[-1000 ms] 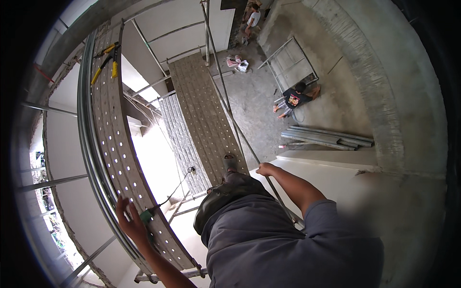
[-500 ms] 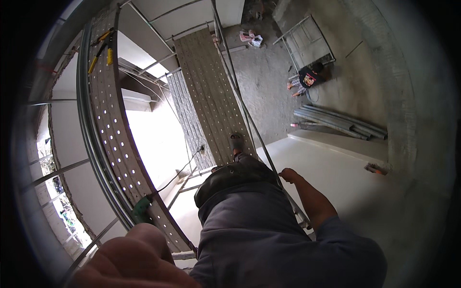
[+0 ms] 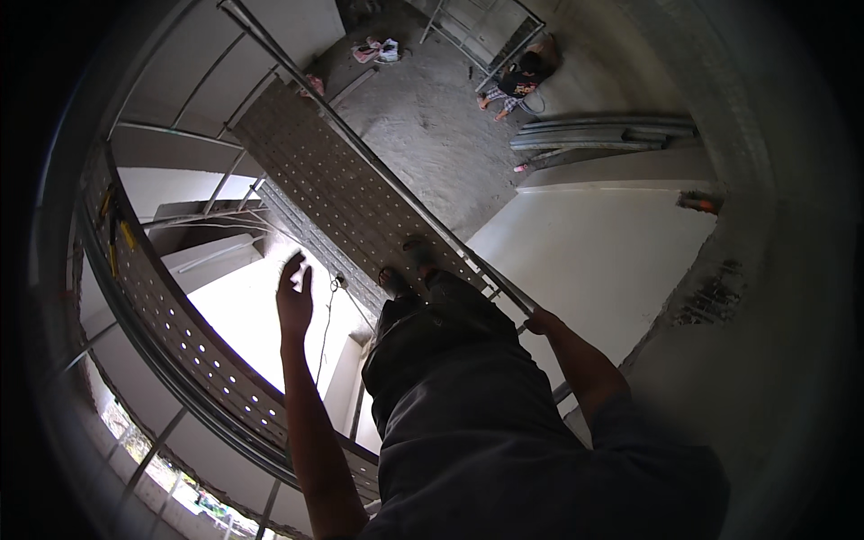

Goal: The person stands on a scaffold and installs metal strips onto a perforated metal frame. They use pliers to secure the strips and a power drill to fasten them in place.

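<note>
My left hand [image 3: 294, 297] is raised over the bright opening beside the scaffold. Its fingers are apart, and it holds nothing. At my right side, my right hand [image 3: 541, 321] is closed around the slanting metal scaffold rail [image 3: 421, 209]. My feet, in dark sandals, stand on a perforated metal scaffold plank [image 3: 324, 171]. A second perforated plank [image 3: 202, 337], higher and at the left, carries a yellow-handled tool [image 3: 117, 232] and long metal channels [image 3: 171, 382].
Well below, a co-worker [image 3: 517, 85] crouches beside a metal frame [image 3: 486, 40]. Grey channels [image 3: 603, 135] are stacked on the concrete floor [image 3: 414, 126]. A cable [image 3: 328, 324] hangs near the lower platform, and thin scaffold tubes [image 3: 216, 81] cross at the upper left.
My left hand has swung forward from close to the camera and now shows open fingers. The view has turned, and both feet now show. The green power tool on the left plank is no longer visible.
</note>
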{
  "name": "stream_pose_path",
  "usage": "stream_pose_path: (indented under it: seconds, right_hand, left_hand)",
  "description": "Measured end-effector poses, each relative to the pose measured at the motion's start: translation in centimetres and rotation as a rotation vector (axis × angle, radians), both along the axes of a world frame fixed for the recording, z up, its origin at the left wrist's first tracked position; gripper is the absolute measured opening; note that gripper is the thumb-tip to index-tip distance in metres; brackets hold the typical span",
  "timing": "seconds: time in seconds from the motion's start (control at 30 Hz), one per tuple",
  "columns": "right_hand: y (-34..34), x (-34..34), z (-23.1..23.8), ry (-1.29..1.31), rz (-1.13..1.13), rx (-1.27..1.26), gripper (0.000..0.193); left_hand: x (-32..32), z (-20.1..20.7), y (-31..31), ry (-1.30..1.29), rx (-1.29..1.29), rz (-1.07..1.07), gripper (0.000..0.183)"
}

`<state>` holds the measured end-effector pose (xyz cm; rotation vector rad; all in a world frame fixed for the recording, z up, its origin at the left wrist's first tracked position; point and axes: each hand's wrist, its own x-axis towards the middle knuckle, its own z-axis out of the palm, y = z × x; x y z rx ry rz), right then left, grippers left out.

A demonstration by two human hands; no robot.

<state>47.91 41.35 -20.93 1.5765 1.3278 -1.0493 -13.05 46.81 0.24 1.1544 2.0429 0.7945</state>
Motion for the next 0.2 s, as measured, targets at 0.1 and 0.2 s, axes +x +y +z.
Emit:
stream_pose_path:
  seconds: [0.1,0.2]
  right_hand:
    - [-2.1,-3.0,3.9,0.131,-0.039,0.070,0.060]
    - [-3.8,-4.4,8.4,0.025,-0.059,0.001,0.072]
  left_hand:
    - [3.5,-14.2,-9.6,-0.054,-0.455,-0.227,0.060]
    - [7.5,-24.9,-16.2,-0.149,-0.648,-0.476,0.079]
